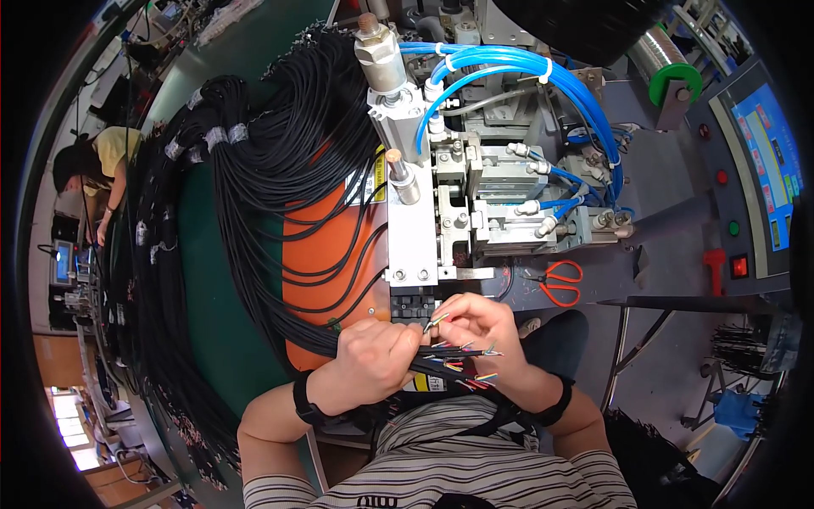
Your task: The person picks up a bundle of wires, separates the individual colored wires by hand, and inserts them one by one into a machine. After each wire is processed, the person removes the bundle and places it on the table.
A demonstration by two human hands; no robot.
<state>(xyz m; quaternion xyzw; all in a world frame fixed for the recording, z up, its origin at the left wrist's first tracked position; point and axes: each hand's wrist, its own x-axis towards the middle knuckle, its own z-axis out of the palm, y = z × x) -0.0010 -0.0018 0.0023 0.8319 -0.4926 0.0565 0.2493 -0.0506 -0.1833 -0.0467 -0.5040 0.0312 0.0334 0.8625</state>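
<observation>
My left hand (pixel 373 356) is closed around a bundle of black cables (pixel 284 310) that comes in from the left. Past its fingers, several cable ends show short coloured wires (pixel 475 379), fanned out toward the right. With thumb and forefinger, my right hand (pixel 483 327) pinches the thin wires at one cable's tip, close to the left fingertips. Both hands are just in front of a small black block (pixel 413 304) at the near end of a silver pneumatic machine (pixel 412 233). Part of the gripped bundle is hidden by my fingers.
Blue air hoses (pixel 509 59) arch over the machine. Red-handled scissors (pixel 560 282) lie to its right, before a control panel (pixel 759 170). Heaped black cables (pixel 280 136) cover the green table (pixel 225 339) and orange board (pixel 331 246). Another person (pixel 106 165) works far left.
</observation>
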